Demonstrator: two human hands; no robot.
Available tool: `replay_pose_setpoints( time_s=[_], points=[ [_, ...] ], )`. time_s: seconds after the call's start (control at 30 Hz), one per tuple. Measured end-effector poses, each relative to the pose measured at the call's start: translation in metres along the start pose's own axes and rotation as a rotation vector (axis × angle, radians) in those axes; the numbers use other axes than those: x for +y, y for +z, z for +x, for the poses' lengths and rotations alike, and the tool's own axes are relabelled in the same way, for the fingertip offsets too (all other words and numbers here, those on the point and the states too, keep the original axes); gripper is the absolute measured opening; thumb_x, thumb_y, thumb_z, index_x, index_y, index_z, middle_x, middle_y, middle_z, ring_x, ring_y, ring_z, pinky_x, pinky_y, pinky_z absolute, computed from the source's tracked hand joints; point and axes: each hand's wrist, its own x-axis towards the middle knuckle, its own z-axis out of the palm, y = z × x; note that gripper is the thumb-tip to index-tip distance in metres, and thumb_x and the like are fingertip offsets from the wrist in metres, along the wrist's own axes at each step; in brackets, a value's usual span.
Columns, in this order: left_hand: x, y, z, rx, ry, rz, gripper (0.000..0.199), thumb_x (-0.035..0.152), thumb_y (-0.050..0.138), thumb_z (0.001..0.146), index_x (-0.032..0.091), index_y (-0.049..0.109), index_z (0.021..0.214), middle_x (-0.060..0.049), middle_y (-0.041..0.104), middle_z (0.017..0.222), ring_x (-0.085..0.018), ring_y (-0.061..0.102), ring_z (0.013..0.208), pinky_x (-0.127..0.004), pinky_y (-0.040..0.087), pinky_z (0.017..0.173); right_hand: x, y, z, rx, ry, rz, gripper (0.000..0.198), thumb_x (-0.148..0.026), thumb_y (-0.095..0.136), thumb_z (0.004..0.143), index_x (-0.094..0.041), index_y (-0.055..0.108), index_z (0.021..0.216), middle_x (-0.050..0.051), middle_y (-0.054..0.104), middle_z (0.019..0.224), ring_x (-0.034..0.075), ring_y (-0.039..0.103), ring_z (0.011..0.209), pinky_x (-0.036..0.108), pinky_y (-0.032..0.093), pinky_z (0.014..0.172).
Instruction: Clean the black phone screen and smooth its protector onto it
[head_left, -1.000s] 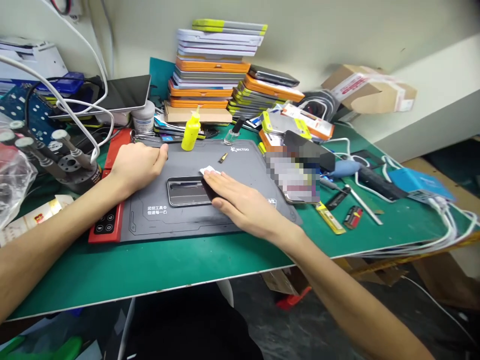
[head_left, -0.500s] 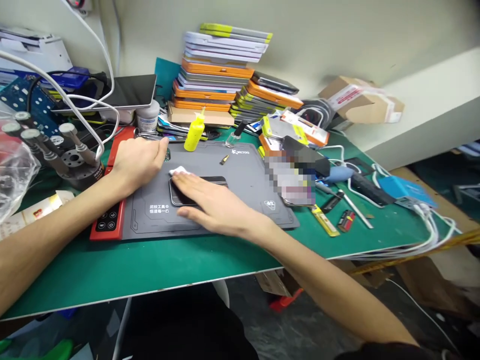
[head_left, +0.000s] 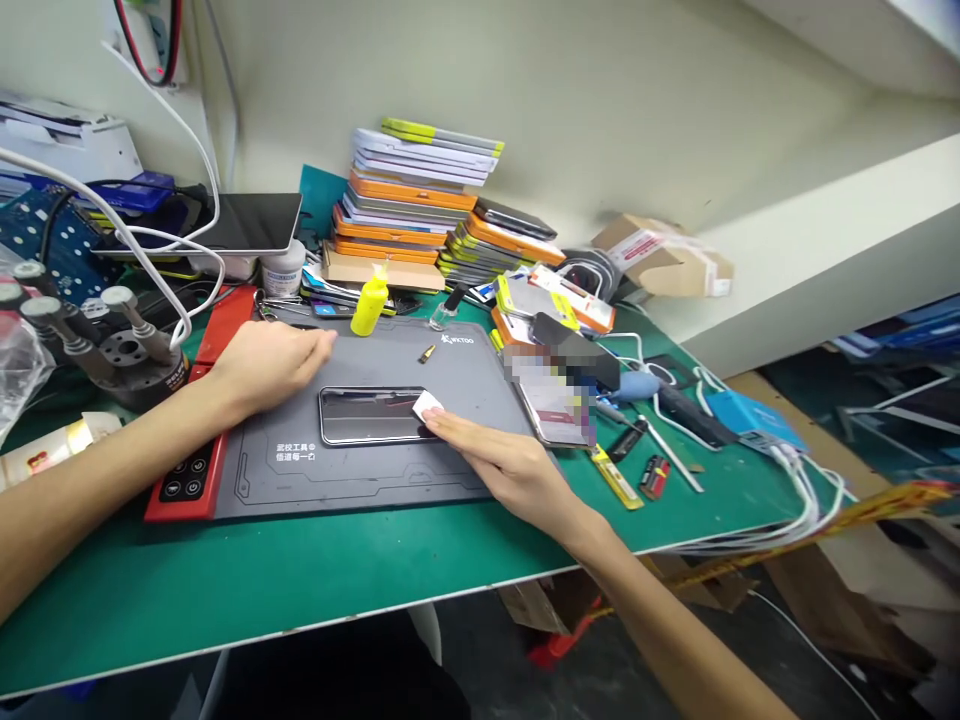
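Note:
A smartphone point(head_left: 371, 416) lies screen up and lengthwise on the grey work mat point(head_left: 285, 485). At its right end my right hand point(head_left: 510, 465) presses a small folded white wipe point(head_left: 426, 403) against the glass under the fingertips. My left hand point(head_left: 270, 365) is closed, resting near the mat's upper left; whatever its curled fingers hold, if anything, is hidden. Beyond the phone are a yellow squeeze bottle point(head_left: 370, 302), a small brass-coloured tip point(head_left: 427, 354) and a clear glass bottle with a black cap point(head_left: 448, 308).
Stacked orange, grey and yellow boxes point(head_left: 409, 200) stand against the wall. A second phone point(head_left: 551, 400) lies right of the mat, near tools and a blue box with white cables point(head_left: 754, 415). A round holder with metal posts point(head_left: 127, 350) stands left, beside the mat's red control strip point(head_left: 184, 480).
My right hand has slid the wipe from the phone's left end to its right end, uncovering most of the screen. My left hand stays closed nearby. The camera view has shifted.

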Motion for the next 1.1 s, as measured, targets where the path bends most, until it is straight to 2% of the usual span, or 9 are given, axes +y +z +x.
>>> replay_pose_setpoints(
  time_s=[0.17, 0.27, 0.33, 0.47, 0.57, 0.7, 0.9, 1.0, 1.1],
  points=[
    [-0.004, 0.001, -0.004, 0.043, 0.343, -0.194, 0.061, 0.068, 0.027, 0.11, 0.022, 0.066, 0.119, -0.004, 0.078, 0.111, -0.026, 0.075, 0.098, -0.035, 0.04, 0.07, 0.018, -0.025, 0.018, 0.101, -0.158, -0.29, 0.05, 0.009, 0.045, 0.1, -0.015, 0.077, 0.13, 0.008, 0.081, 0.124, 0.02, 0.08, 0.114, 0.034, 0.068, 0.1],
    [0.001, -0.002, -0.01, 0.014, 0.524, -0.147, 0.064, 0.077, 0.041, 0.109, 0.023, 0.063, 0.135, -0.007, 0.074, 0.126, -0.027, 0.073, 0.108, -0.037, 0.05, 0.081, 0.027, -0.044, 0.046, 0.24, -0.153, -0.378, 0.035, 0.002, 0.051, 0.101, -0.014, 0.076, 0.121, 0.007, 0.08, 0.106, 0.019, 0.078, 0.091, 0.032, 0.063, 0.077],
    [0.007, -0.003, -0.016, 0.003, 0.591, -0.104, 0.064, 0.074, 0.058, 0.104, 0.022, 0.06, 0.142, -0.009, 0.07, 0.133, -0.029, 0.072, 0.11, -0.04, 0.055, 0.09, 0.033, -0.053, 0.064, 0.228, -0.107, -0.338, 0.038, -0.001, 0.048, 0.102, -0.015, 0.075, 0.123, 0.004, 0.077, 0.1, 0.015, 0.074, 0.082, 0.03, 0.057, 0.07],
    [0.016, -0.002, -0.024, 0.093, 0.644, -0.08, 0.051, 0.048, 0.075, 0.098, 0.017, 0.061, 0.137, -0.013, 0.067, 0.129, -0.031, 0.07, 0.108, -0.046, 0.06, 0.095, 0.045, -0.05, 0.084, -0.005, -0.128, -0.389, 0.034, -0.008, 0.047, 0.106, -0.013, 0.074, 0.125, 0.004, 0.079, 0.101, 0.02, 0.076, 0.086, 0.036, 0.055, 0.072],
    [0.018, -0.001, -0.023, 0.174, 0.685, -0.074, 0.042, 0.033, 0.071, 0.094, 0.015, 0.061, 0.13, -0.014, 0.07, 0.121, -0.032, 0.073, 0.102, -0.045, 0.063, 0.086, 0.052, -0.035, 0.082, 0.099, -0.165, -0.404, 0.028, -0.022, 0.053, 0.113, -0.006, 0.073, 0.127, 0.01, 0.079, 0.108, 0.025, 0.077, 0.093, 0.04, 0.056, 0.08],
    [0.011, 0.001, -0.016, 0.277, 0.663, -0.182, 0.024, 0.019, 0.046, 0.101, 0.016, 0.061, 0.119, -0.007, 0.075, 0.106, -0.022, 0.076, 0.091, -0.034, 0.062, 0.081, 0.057, -0.019, 0.067, 0.194, -0.153, -0.271, 0.031, -0.024, 0.05, 0.116, -0.006, 0.069, 0.133, 0.012, 0.079, 0.109, 0.025, 0.074, 0.1, 0.042, 0.057, 0.091],
    [-0.003, 0.0, -0.012, 0.223, 0.416, -0.417, 0.023, 0.039, 0.052, 0.116, 0.021, 0.064, 0.122, 0.003, 0.079, 0.106, -0.011, 0.078, 0.086, -0.019, 0.056, 0.074, 0.039, -0.01, 0.058, 0.169, -0.058, -0.03, 0.039, -0.03, 0.064, 0.113, -0.007, 0.061, 0.143, 0.014, 0.076, 0.132, 0.022, 0.072, 0.119, 0.036, 0.056, 0.104],
    [-0.001, -0.002, -0.015, 0.224, 0.436, -0.456, 0.028, 0.047, 0.055, 0.116, 0.022, 0.066, 0.123, 0.003, 0.08, 0.108, -0.011, 0.079, 0.091, -0.017, 0.058, 0.079, 0.032, -0.006, 0.059, 0.249, 0.038, 0.073, 0.025, -0.012, 0.067, 0.108, -0.012, 0.065, 0.132, 0.007, 0.078, 0.119, 0.014, 0.074, 0.108, 0.027, 0.057, 0.098],
    [0.002, -0.002, -0.02, 0.278, 0.56, -0.396, 0.029, 0.046, 0.059, 0.114, 0.022, 0.063, 0.13, -0.001, 0.081, 0.112, -0.013, 0.08, 0.095, -0.019, 0.062, 0.087, 0.031, -0.007, 0.06, 0.265, 0.087, 0.134, 0.021, -0.005, 0.066, 0.106, -0.016, 0.067, 0.124, 0.005, 0.079, 0.112, 0.013, 0.075, 0.102, 0.026, 0.059, 0.094]
  ],
)
